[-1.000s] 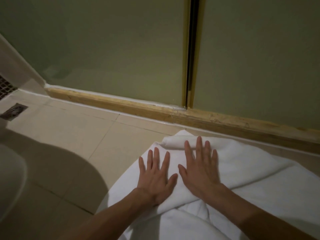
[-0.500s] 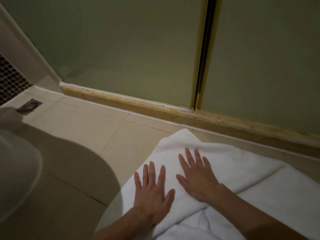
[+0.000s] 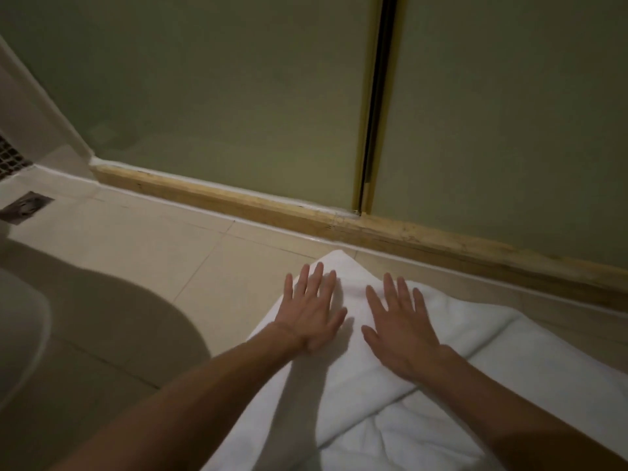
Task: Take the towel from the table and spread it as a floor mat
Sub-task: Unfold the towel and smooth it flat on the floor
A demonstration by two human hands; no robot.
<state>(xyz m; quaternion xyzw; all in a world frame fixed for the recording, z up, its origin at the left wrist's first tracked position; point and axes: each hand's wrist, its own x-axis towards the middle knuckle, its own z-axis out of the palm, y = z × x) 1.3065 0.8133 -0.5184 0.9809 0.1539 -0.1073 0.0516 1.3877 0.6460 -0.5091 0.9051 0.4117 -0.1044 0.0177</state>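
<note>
White terry towel [image 3: 475,385], thick and matte, already off the table and down on glossy beige floor tile [image 3: 153,253]. Far corner pointing at the worn wooden sill [image 3: 272,209] under the frosted green glass panels [image 3: 221,96], just short of it. Versus half a second ago: left hand [image 3: 311,311] now up at that corner, right hand [image 3: 401,329] forward too, side by side and apart instead of staggered. Both flat, fingers straight and splayed, pressing palm-down, gripping nothing. Left one motion-blurred, so likely mid-stroke. Corner looking flatter than a second ago, bunched ridge there gone. Reads as smoothing, not placement; probably late in the task. Not fully spread yet: folded layer with a rounded edge running diagonally under the right wrist, soft creases in the near part. Probably needs unfolding or more outward strokes. Square metal drain [image 3: 25,205] and a white rounded fixture [image 3: 20,328] well off to the left.
</note>
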